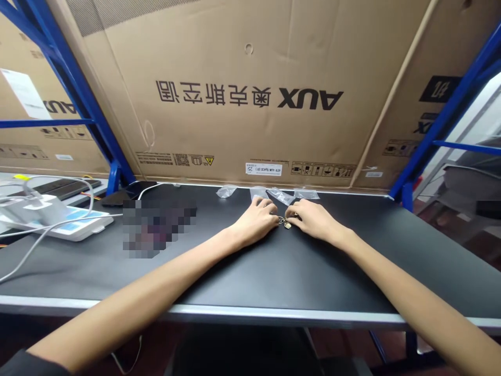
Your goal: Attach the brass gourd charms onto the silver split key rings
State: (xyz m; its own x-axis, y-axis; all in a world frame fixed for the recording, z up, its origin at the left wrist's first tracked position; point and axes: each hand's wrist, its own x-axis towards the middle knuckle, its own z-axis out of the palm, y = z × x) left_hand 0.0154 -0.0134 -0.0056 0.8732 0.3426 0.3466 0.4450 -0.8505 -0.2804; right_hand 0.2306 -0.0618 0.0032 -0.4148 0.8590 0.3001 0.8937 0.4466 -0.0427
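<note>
1. Grip: left hand (254, 222) and right hand (313, 219) curled inward on a black tabletop (332, 266), fingertips almost meeting; neither hand spread flat, neither clenched into a fist; a firm pinch impossible to confirm, the fingers hiding most of the contact.

2. Between the fingertips: a small metal key ring (281, 220) joined to a little gold tag (287, 225); ring nearer the left hand, tag nearer the right, both just clear of the tabletop or resting on it, impossible to tell which.

3. Risks from here: a slip of the fingertips on thin, smooth metal, with the ring dropping onto the hard tabletop; a tug from one hand alone, with the tag swinging loose; a knock from the knuckles against the clear plastic bags just beyond the fingers, with the small pieces lost among the crumpled folds.

4. Beyond the grip: clear plastic bags (279, 196) in a loose row along the back edge of the tabletop; behind them, a large cardboard box (250, 94) printed with AUX, upside down in view.

5. Left of the left hand: a pixelated, blurred patch (158, 228), contents unreadable; farther left, a dark phone (121, 194) and a white and blue device (78, 222) with white cables (47, 228).
</note>
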